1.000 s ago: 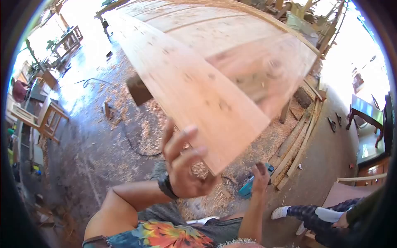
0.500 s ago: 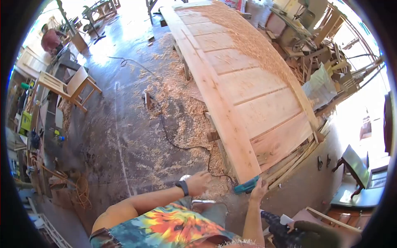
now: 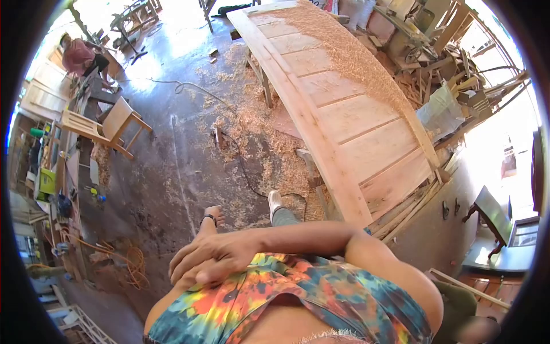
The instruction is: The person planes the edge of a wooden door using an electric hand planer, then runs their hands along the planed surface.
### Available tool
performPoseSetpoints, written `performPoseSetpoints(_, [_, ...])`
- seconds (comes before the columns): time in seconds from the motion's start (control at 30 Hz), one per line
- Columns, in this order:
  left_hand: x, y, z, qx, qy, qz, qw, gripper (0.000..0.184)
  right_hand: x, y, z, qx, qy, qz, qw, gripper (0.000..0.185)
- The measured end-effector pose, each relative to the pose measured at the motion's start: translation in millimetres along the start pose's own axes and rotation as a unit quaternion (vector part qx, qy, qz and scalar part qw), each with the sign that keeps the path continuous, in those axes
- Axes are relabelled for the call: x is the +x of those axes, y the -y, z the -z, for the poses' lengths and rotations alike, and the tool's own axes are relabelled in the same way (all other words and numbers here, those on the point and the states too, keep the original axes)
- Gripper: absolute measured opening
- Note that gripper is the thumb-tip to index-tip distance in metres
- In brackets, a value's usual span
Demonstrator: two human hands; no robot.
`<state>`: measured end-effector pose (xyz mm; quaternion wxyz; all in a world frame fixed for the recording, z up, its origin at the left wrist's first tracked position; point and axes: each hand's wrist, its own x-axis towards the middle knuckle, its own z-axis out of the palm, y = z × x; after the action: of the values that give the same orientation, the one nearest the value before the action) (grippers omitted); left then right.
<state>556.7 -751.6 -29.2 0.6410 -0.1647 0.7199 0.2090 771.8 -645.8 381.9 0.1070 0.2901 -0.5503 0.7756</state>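
My left arm reaches forward over the floor, a dark watch on its wrist. The left hand (image 3: 215, 214) is empty, its fingers apart. My right arm crosses my body, and the right hand (image 3: 220, 255) lies over my left forearm with fingers stretched out. Right of the hands stands a large panelled wooden door (image 3: 366, 149), partly covered with wood shavings (image 3: 338, 43). A small teal piece of a power tool (image 3: 367, 230) shows at the door's near end; my right arm hides the rest.
Shavings and a dark power cord (image 3: 243, 172) lie on the floor left of the door. A wooden chair (image 3: 109, 129) stands at the left, with another person (image 3: 80, 57) behind it. Scrap wood (image 3: 452, 80) is piled at the right. A dark table (image 3: 498, 258) stands at lower right.
My right hand has let go of the teal power tool and swung left across my body onto my left forearm. The left hand has moved left. The person at far left has changed posture.
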Motion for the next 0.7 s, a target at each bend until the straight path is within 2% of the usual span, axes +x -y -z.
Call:
performPoseSetpoints(0.03, [-3.1, -16.9, -7.8, 0.005, -0.005, -0.002, 1.000, 0.055, 11.7, -7.1, 11.8, -0.002, -0.003, 0.007, 1.000, 0.046])
performPoseSetpoints(0.1, [0.9, -48.5, -21.7, 0.041, 0.015, -0.077, 0.996, 0.058, 19.3, -26.7, 41.3, -0.022, 0.084, 0.040, 0.995, 0.046])
performPoseSetpoints(0.17, [12.9, -94.6, -28.8, 0.040, 0.018, -0.072, 0.996, 0.056, 1.9, -39.8, 87.9, -0.043, 0.062, 0.052, 0.996, 0.046])
performPoseSetpoints(0.23, [30.3, -164.4, -46.6, 0.039, 0.034, -0.079, 0.996, 0.053, -17.9, -41.4, 165.0, -0.196, 0.072, -0.015, 0.978, 0.046])
performPoseSetpoints(0.3, [43.3, -228.8, -69.8, 0.065, 0.040, -0.074, 0.994, 0.052, -23.6, -21.2, 229.9, -0.196, 0.063, -0.041, 0.978, 0.048])
performPoseSetpoints(0.37, [42.8, -294.9, -102.8, 0.090, 0.046, -0.072, 0.992, 0.051, -11.3, 34.5, 278.3, -0.145, -0.021, 0.073, 0.986, 0.049])
performPoseSetpoints(0.4, [45.1, -326.4, -121.8, 0.105, 0.051, -0.074, 0.990, 0.050, -1.1, 62.8, 303.1, -0.131, -0.013, 0.114, 0.985, 0.049])
performPoseSetpoints(0.5, [41.2, -414.4, -172.4, 0.138, 0.063, -0.089, 0.984, 0.049, 12.4, 93.6, 380.7, -0.148, 0.022, 0.140, 0.979, 0.049])
performPoseSetpoints(0.57, [41.6, -462.7, -190.5, 0.152, 0.068, -0.090, 0.982, 0.048, -10.3, 90.8, 435.8, -0.172, 0.020, 0.119, 0.978, 0.051])
performPoseSetpoints(0.63, [50.6, -507.8, -203.2, 0.170, 0.066, -0.084, 0.980, 0.047, -32.7, 84.1, 486.3, -0.212, -0.021, 0.027, 0.977, 0.052])
performPoseSetpoints(0.7, [50.3, -553.3, -225.2, 0.189, 0.071, -0.080, 0.976, 0.046, -33.2, 103.1, 524.6, -0.244, -0.051, 0.028, 0.968, 0.049])
